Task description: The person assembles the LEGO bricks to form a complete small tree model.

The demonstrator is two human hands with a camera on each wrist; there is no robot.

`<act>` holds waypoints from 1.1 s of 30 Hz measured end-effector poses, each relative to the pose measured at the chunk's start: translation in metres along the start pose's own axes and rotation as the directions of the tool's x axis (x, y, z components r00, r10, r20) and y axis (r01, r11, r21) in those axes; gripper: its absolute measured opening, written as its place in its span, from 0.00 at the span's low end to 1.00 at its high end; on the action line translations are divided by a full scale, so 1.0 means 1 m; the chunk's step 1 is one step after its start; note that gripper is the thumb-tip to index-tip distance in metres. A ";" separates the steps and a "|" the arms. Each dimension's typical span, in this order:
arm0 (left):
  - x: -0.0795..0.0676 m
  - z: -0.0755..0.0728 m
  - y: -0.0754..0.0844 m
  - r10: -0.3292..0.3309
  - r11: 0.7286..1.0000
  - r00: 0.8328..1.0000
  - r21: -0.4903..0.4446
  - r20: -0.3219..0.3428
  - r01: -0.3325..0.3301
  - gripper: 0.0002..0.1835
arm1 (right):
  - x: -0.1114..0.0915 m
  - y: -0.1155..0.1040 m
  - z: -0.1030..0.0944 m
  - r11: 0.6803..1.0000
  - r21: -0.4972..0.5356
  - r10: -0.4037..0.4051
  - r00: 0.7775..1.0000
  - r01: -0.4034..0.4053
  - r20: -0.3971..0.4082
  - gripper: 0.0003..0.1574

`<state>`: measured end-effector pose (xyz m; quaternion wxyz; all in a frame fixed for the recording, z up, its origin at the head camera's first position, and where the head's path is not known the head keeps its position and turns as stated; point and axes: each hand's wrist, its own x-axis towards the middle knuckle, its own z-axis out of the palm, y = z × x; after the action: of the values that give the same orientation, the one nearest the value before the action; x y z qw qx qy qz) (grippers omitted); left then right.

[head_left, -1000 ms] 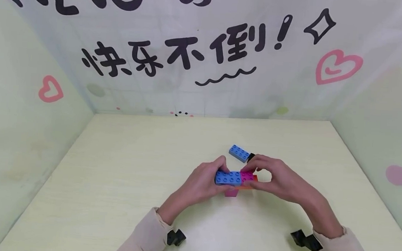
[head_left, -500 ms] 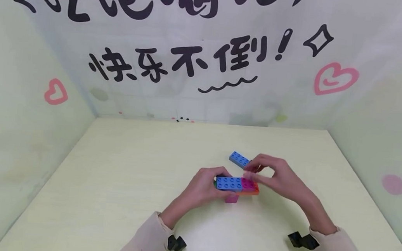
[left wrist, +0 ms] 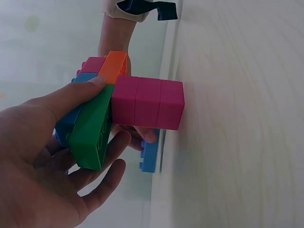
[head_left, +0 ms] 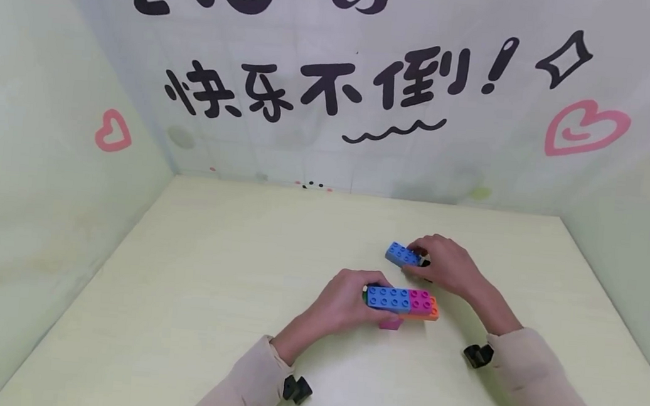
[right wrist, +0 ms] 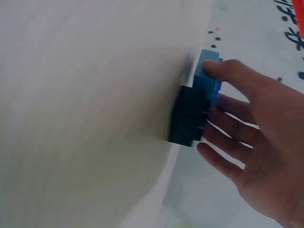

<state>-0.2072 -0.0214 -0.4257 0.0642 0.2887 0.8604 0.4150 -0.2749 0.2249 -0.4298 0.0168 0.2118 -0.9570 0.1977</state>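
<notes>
Head view first, going left to right: the left hand (head_left: 346, 302) is curled round the left end of a block build (head_left: 403, 301) sitting on the pale yellow table (head_left: 211, 296) about mid-table, a bit right of centre. Thumb on the near side, fingers wrapped round the far side, so it's a proper grip. No bins, trays or boxes anywhere, just the table with walls on three sides.

The build from above: a blue block on the left of the top row, a pink one next to it, and an orange one poking out at the right end. The left wrist view shows more: a green block (left wrist: 92, 133) under the blue, and a pink stack (left wrist: 148, 102) of three sticking out below like a leg, its end touching the table. Thumb (left wrist: 71, 95) lies across the top, fingers cup the green.

Further right and a little farther back, the right hand (head_left: 445, 265) is on a loose blue block (head_left: 403, 254) lying on the table, well clear of the build. In the right wrist view the thumb (right wrist: 228, 71) sits on the blue block and the fingers reach round a black block (right wrist: 187, 116) that's touching it. Fingers are only partly bent, loosely closing on the pair; I can't tell if it's lifted off the table.
</notes>
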 end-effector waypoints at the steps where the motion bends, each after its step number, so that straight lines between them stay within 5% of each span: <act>1: 0.000 -0.001 0.001 0.001 1.000 1.000 -0.001 0.001 -0.001 0.20 | -0.003 -0.002 -0.005 0.999 0.036 -0.009 1.000 0.010 -0.028 0.26; 7: 0.001 -0.004 0.002 0.017 1.000 1.000 0.023 0.006 -0.017 0.21 | -0.037 -0.028 -0.045 0.944 0.269 -0.144 0.973 0.190 -0.180 0.24; 12: 0.000 -0.006 -0.001 0.041 0.999 0.999 0.036 -0.008 -0.040 0.20 | -0.061 -0.050 -0.053 0.880 0.344 -0.310 0.945 0.327 -0.106 0.25; 33: 0.000 0.000 0.000 0.026 1.000 1.000 0.001 0.000 -0.026 0.19 | -0.076 -0.057 -0.050 0.917 0.316 -0.245 0.969 0.244 -0.039 0.24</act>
<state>-0.2070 -0.0213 -0.4257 0.0586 0.3000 0.8568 0.4152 -0.1844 0.2270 -0.3716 0.0062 0.3296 -0.8785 0.3458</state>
